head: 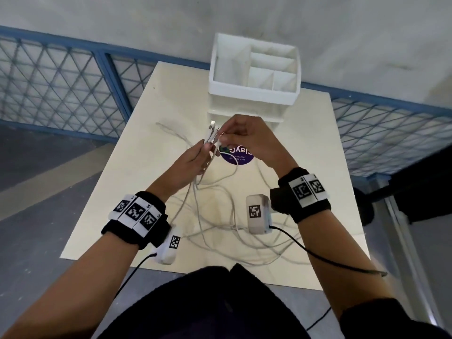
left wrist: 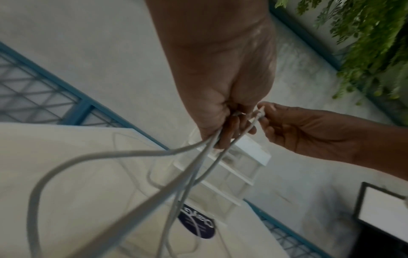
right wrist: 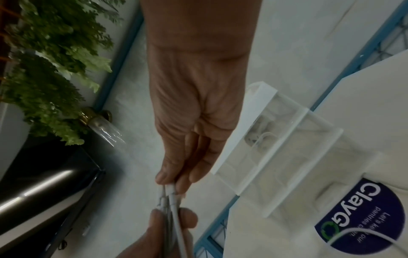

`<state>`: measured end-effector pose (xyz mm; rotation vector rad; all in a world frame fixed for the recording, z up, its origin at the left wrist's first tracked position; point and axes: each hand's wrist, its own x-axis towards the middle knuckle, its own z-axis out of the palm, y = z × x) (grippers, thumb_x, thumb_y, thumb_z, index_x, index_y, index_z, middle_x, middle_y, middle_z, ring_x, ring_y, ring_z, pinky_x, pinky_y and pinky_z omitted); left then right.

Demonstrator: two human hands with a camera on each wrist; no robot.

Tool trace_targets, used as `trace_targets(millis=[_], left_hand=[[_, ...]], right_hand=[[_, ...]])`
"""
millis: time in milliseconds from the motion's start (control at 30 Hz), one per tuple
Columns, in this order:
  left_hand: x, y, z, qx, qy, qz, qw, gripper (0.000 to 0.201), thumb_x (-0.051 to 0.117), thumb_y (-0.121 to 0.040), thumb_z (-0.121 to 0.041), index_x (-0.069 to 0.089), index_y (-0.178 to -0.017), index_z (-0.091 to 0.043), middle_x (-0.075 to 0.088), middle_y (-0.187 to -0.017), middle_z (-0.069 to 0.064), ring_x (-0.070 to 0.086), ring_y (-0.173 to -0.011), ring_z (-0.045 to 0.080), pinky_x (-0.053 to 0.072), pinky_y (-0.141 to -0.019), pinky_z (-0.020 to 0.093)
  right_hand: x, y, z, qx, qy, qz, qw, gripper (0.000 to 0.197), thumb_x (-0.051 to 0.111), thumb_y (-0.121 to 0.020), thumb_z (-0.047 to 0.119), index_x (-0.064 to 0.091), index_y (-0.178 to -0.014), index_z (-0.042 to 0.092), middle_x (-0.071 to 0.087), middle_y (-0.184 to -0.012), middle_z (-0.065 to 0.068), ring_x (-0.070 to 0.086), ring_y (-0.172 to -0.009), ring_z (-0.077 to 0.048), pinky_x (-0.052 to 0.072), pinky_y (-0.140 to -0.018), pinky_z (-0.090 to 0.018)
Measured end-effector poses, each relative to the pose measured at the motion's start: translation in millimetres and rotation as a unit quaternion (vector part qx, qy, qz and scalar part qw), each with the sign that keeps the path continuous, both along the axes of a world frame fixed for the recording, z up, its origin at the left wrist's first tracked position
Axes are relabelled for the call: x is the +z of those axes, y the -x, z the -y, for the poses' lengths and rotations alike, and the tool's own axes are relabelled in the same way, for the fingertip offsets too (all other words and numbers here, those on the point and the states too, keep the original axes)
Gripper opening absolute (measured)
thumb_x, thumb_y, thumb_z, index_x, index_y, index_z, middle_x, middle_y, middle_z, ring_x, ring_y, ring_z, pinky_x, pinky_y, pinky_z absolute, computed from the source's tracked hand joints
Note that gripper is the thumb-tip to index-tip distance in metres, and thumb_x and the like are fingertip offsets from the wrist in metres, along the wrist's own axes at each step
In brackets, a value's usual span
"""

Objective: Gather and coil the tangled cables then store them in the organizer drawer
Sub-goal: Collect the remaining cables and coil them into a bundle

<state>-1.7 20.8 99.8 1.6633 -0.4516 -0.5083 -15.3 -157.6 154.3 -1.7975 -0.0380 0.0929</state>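
Observation:
Several white cables [head: 220,211] lie tangled across the cream table [head: 330,167]. My left hand [head: 193,160] grips a bunch of their ends, and the strands [left wrist: 194,167] trail down from the fist. My right hand [head: 234,135] pinches the connector tips [head: 212,133] of that bunch just above the left hand; its fingertips [right wrist: 174,181] close on the plugs [right wrist: 170,193]. The white organizer [head: 254,72], with open top compartments and a clear drawer [right wrist: 287,144] below, stands at the table's far edge, right behind the hands.
A round purple sticker [head: 238,155] lies on the table under the hands. Blue lattice railing [head: 61,81] runs behind the table. Black leads from the wrist cameras [head: 318,255] hang off the near edge. Green plants [right wrist: 50,61] stand off to the side.

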Motion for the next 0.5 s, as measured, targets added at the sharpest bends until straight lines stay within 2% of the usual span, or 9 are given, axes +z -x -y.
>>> trace_targets(millis=[67, 100, 200, 267, 333, 367, 433, 500], left_hand=[[3, 5, 8, -0.004, 0.003, 0.002, 1.0, 0.044, 0.027, -0.101, -0.032, 0.048, -0.102, 0.006, 0.033, -0.066, -0.006, 0.032, -0.054, 0.002, 0.029, -0.053, 0.015], [5, 8, 12, -0.008, 0.001, 0.007, 1.0, 0.043, 0.027, -0.101, -0.032, 0.049, -0.1, 0.005, 0.035, -0.067, -0.006, 0.033, -0.055, 0.001, 0.031, -0.055, 0.014], [8, 15, 21, -0.019, -0.022, 0.018, 0.999, 0.029, 0.026, -0.101, -0.033, 0.049, -0.088, -0.023, 0.041, -0.079, -0.009, 0.037, -0.066, 0.002, 0.034, -0.062, 0.016], [10, 19, 24, -0.028, -0.035, 0.022, 0.999, 0.028, 0.025, -0.102, -0.031, 0.044, -0.082, -0.027, 0.041, -0.089, -0.004, 0.038, -0.075, 0.005, 0.033, -0.068, 0.019], [13, 23, 26, -0.05, -0.018, 0.011, 0.999, 0.03, 0.024, -0.102, -0.028, 0.042, -0.079, -0.022, 0.046, -0.089, 0.002, 0.043, -0.08, 0.007, 0.036, -0.072, 0.017], [15, 25, 26, -0.066, -0.004, -0.004, 0.998, 0.031, 0.023, -0.102, -0.028, 0.042, -0.079, -0.02, 0.051, -0.086, 0.002, 0.049, -0.08, 0.006, 0.038, -0.073, 0.014], [18, 28, 27, -0.088, 0.019, -0.038, 0.995, 0.032, 0.022, -0.102, -0.029, 0.042, -0.08, -0.019, 0.056, -0.077, -0.002, 0.056, -0.073, 0.005, 0.042, -0.074, 0.016], [24, 30, 30, -0.084, 0.077, -0.081, 0.99, 0.033, 0.023, -0.102, -0.031, 0.042, -0.08, -0.017, 0.046, -0.066, -0.005, 0.049, -0.06, 0.008, 0.042, -0.072, 0.023]], right_hand=[[4, 7, 3, -0.025, 0.003, 0.017, 1.0, 0.016, 0.071, -0.077, 0.001, 0.064, -0.091, -0.004, 0.066, -0.084, -0.019, 0.065, -0.069, -0.016, 0.053, -0.069, -0.027], [5, 11, 4, -0.037, 0.006, 0.029, 0.999, 0.015, 0.071, -0.077, 0.002, 0.065, -0.09, -0.003, 0.065, -0.084, -0.017, 0.064, -0.066, -0.014, 0.054, -0.068, -0.026], [6, 21, 6, -0.059, 0.025, 0.067, 0.996, 0.012, 0.071, -0.078, 0.005, 0.065, -0.084, 0.013, 0.061, -0.09, -0.011, 0.061, -0.074, -0.011, 0.05, -0.072, -0.019], [4, 27, 9, -0.049, 0.022, 0.082, 0.995, 0.022, 0.07, -0.079, 0.005, 0.063, -0.093, 0.02, 0.059, -0.102, -0.007, 0.059, -0.085, -0.013, 0.048, -0.078, -0.017], [5, 34, 12, -0.002, -0.005, 0.064, 0.998, 0.036, 0.063, -0.084, 0.002, 0.058, -0.117, 0.016, 0.059, -0.117, -0.007, 0.06, -0.091, -0.015, 0.049, -0.085, -0.022], [5, 35, 14, 0.028, -0.013, 0.055, 0.998, 0.038, 0.059, -0.087, 0.002, 0.056, -0.124, 0.012, 0.059, -0.123, -0.012, 0.06, -0.093, -0.017, 0.049, -0.088, -0.026], [7, 39, 16, 0.054, 0.0, 0.058, 0.997, 0.037, 0.053, -0.092, 0.005, 0.054, -0.129, 0.005, 0.059, -0.127, -0.018, 0.059, -0.1, -0.018, 0.049, -0.095, -0.035], [7, 41, 14, 0.029, -0.029, 0.063, 0.997, 0.037, 0.047, -0.097, 0.016, 0.049, -0.133, 0.008, 0.061, -0.126, -0.013, 0.062, -0.103, -0.018, 0.05, -0.097, -0.043]])
